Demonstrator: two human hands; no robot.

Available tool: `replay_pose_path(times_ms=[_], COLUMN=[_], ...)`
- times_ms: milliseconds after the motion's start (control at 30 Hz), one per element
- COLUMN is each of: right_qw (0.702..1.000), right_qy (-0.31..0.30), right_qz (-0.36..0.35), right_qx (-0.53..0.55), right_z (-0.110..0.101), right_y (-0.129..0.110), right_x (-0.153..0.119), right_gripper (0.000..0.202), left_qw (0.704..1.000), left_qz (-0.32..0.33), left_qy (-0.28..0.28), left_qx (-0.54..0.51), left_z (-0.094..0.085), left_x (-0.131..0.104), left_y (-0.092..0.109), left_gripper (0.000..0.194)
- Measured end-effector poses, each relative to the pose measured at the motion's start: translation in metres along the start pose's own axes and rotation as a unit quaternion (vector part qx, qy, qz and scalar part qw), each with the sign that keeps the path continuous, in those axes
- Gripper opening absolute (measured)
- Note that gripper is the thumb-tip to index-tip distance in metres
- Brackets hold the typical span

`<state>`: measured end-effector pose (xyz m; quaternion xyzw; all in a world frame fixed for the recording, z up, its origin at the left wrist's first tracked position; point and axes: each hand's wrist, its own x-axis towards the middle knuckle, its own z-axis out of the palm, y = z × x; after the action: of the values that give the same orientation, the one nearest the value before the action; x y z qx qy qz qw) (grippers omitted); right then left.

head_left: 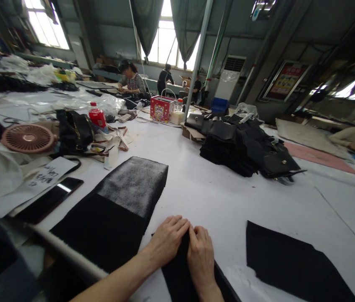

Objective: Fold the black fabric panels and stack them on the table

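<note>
A piece of black fabric (177, 270) lies on the table's front edge, directly under both my hands. My left hand (168, 238) grips its far end with the fingers curled over and pressed together. Right beside it, my right hand (200, 256) closes on the same fabric, and the fingertips of the two hands meet. The palms hide part of the piece. Left of my hands is a stack of black fabric pieces (102, 230), its far part covered by a greyish, speckled surface (130, 182). Another flat black piece (291, 260) lies to the right.
On the left are a smartphone (50, 199), a paper with handwriting (43, 180), a pink fan (29, 137), a black bag (75, 130) and a red bottle (97, 115). Black leather pieces (243, 142) are piled at the back right. Several people work farther off.
</note>
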<state>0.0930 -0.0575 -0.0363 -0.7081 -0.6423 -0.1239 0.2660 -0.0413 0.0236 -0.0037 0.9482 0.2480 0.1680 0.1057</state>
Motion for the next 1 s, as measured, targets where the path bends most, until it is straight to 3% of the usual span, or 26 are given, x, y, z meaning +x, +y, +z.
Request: replay_pose_path(times_ms=[333, 733, 1000], right_qw=[0.999, 1.0, 1.0], right_qy=[0.012, 0.015, 0.012], right_qz=[-0.005, -0.006, 0.003], right_qx=[0.034, 0.018, 0.02], right_z=[-0.012, -0.033, -0.046], right_y=[0.019, 0.022, 0.029], right_x=[-0.033, -0.051, -0.067], right_gripper=[0.039, 0.04, 0.04], left_qw=[0.994, 0.971, 0.97], left_qz=[0.049, 0.099, 0.12], left_qy=[-0.046, -0.108, -0.11], left_qx=[0.088, 0.188, 0.178], left_z=[-0.011, -0.007, -0.005], left_x=[0.005, 0.009, 0.012], left_y=[0.003, 0.022, 0.029], left_gripper=[0.046, 0.062, 0.051])
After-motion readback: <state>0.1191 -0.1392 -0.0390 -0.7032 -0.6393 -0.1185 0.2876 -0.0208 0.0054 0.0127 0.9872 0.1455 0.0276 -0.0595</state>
